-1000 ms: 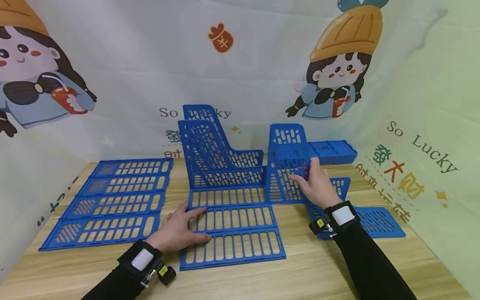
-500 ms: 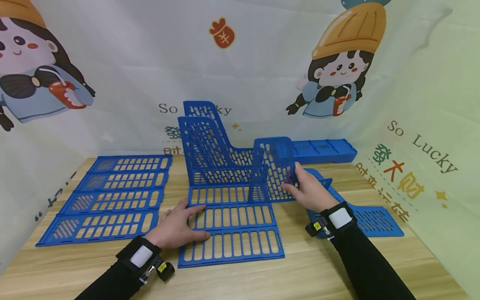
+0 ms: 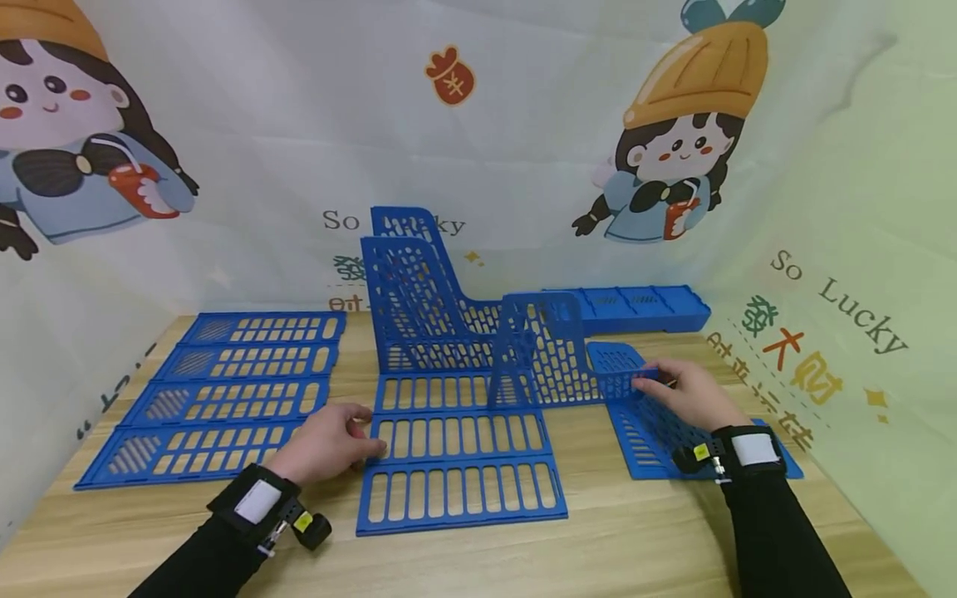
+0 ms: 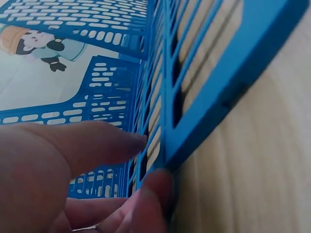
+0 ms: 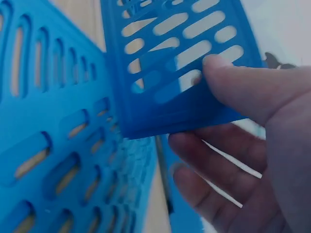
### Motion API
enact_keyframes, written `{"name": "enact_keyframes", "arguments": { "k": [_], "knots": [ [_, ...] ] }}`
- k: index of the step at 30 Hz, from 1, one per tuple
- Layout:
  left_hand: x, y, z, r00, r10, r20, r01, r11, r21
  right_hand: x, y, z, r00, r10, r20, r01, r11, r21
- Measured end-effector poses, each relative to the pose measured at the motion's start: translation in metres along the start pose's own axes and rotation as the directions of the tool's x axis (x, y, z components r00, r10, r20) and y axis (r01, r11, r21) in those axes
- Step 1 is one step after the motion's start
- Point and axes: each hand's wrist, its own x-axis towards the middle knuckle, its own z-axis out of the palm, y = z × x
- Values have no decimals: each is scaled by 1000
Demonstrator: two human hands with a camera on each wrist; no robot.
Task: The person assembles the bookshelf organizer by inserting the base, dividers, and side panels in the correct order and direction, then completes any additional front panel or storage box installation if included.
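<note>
My left hand point(image 3: 332, 444) pinches the left edge of the slatted blue plastic panel point(image 3: 467, 457), thumb above and fingers at the edge; the left wrist view shows the thumb near the slots. With thumb and fingers, my right hand point(image 3: 691, 397) holds the low narrow end of an upright perforated blue file-rack side panel point(image 3: 568, 306). That panel's tall part stands over the right end of the slatted rows. In the right wrist view, my thumb lies on one face of the held panel end point(image 5: 182, 109), with fingers behind and below it.
Two L-shaped side panels point(image 3: 396, 245) stand upright at the back. Several flat blue panels point(image 3: 217, 399) lie at the left. Another side panel point(image 3: 643, 465) lies flat under the right hand. A blue stack point(image 3: 684, 316) sits at the back right, before a printed cloth.
The held side panel has turned and shifted left, its tall part now lower in view. My right hand has slid right to its low end. My left fingers have drawn in to the slatted panel's edge.
</note>
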Motion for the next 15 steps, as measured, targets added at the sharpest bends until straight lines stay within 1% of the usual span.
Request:
{"name": "enact_keyframes", "arguments": {
  "k": [2, 6, 11, 15],
  "knots": [
    [1, -1, 1, 1000, 9, 4, -9, 1000, 3, 1, 3, 1, 1000, 9, 4, -9, 1000, 25],
    [3, -3, 4, 999, 34, -8, -34, 999, 24, 3, 2, 6, 1000, -9, -15, 9, 1000, 6],
    [5, -5, 4, 998, 56, -6, -56, 998, 19, 10, -9, 19, 998, -61, -35, 60, 998, -24],
    [6, -7, 3, 998, 65, -2, -65, 998, -14, 17, -24, 36, 994, -103, -43, 102, 994, -29]
  ]
}}
